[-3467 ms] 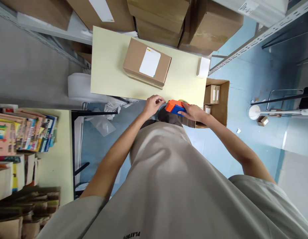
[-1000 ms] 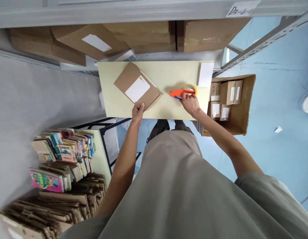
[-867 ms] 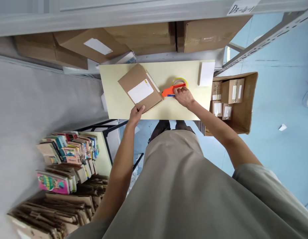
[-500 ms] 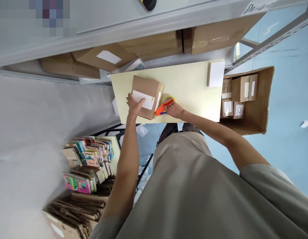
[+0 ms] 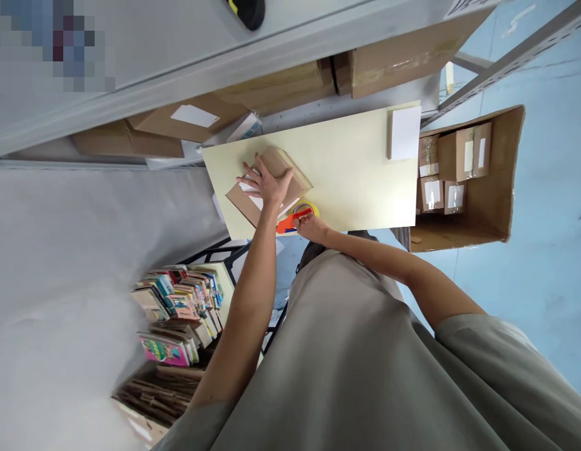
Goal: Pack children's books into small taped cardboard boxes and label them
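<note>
A brown cardboard box (image 5: pixel 277 164) with a white label lies turned at an angle on the left part of the pale yellow table (image 5: pixel 356 169). My left hand (image 5: pixel 270 185) rests on top of the box with its fingers spread, covering part of the label. In my right hand (image 5: pixel 310 227) is an orange tape dispenser (image 5: pixel 287 223) with a yellow-rimmed roll of tape, gripped by its handle. The dispenser is at the box's near side, close to the table's front edge. Whether its tape touches the cardboard, I cannot tell.
A white box (image 5: pixel 406 133) sits at the table's right end. Beyond that, a large open carton (image 5: pixel 499 188) holds several small taped boxes. Behind the table, a grey shelf (image 5: pixel 178 81) carries cartons. Rows of books (image 5: pixel 178 294) and folded cardboard (image 5: pixel 159 391) stand at lower left.
The box has been turned on the table. My left hand has shifted from its left side onto its top, fingers spreading. My right hand and the tape dispenser have moved left and nearer to me.
</note>
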Available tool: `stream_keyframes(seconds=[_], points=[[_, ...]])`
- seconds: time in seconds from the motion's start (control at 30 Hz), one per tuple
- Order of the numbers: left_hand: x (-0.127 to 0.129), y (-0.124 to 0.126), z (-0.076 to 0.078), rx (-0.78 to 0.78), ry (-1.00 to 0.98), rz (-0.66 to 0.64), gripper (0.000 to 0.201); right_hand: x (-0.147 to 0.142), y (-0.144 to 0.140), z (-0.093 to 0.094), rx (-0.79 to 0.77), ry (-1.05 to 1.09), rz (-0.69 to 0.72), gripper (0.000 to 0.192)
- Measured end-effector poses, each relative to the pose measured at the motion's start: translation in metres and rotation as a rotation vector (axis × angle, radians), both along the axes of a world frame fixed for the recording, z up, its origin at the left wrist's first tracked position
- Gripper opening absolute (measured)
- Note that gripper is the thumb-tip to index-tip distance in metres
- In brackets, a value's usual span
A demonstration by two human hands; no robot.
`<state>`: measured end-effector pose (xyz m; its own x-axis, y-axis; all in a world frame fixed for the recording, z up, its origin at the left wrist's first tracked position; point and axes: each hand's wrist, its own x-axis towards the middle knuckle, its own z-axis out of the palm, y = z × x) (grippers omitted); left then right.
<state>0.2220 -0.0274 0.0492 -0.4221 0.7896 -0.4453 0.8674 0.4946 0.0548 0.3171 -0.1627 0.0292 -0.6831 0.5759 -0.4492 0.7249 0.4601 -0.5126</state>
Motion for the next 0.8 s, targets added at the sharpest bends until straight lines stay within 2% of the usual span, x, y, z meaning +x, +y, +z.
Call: stream_keyframes(seconds=[0.1,0.23,0.3,0.37,0.47,0.6,0.8], points=[[0.001,0.0,0.0,0.001,-0.007,0.017,0.118,0.036,-0.002,-0.002,-0.023,-0.044,-0.014,0.047],[-0.001,-0.001,-0.004,0.022,-0.065,0.017,0.122,0.114,-0.01,-0.006,-0.085,-0.183,-0.087,0.051],[-0.002,-0.002,-0.007,0.032,-0.079,0.016,0.121,0.151,-0.009,-0.008,-0.051,-0.221,-0.141,0.058],[-0.004,-0.003,-0.011,0.036,-0.079,0.01,0.121,0.173,-0.002,-0.009,-0.01,-0.233,-0.201,0.062],[-0.008,-0.008,-0.016,0.053,-0.103,-0.035,0.123,0.17,0.018,-0.011,0.017,-0.228,-0.251,0.061],[-0.016,-0.019,-0.019,0.091,-0.154,-0.137,0.125,0.137,0.039,-0.013,0.048,-0.202,-0.211,0.059],[-0.019,-0.034,-0.017,0.086,-0.251,-0.266,0.121,0.116,0.033,-0.014,0.053,-0.217,-0.072,0.057]])
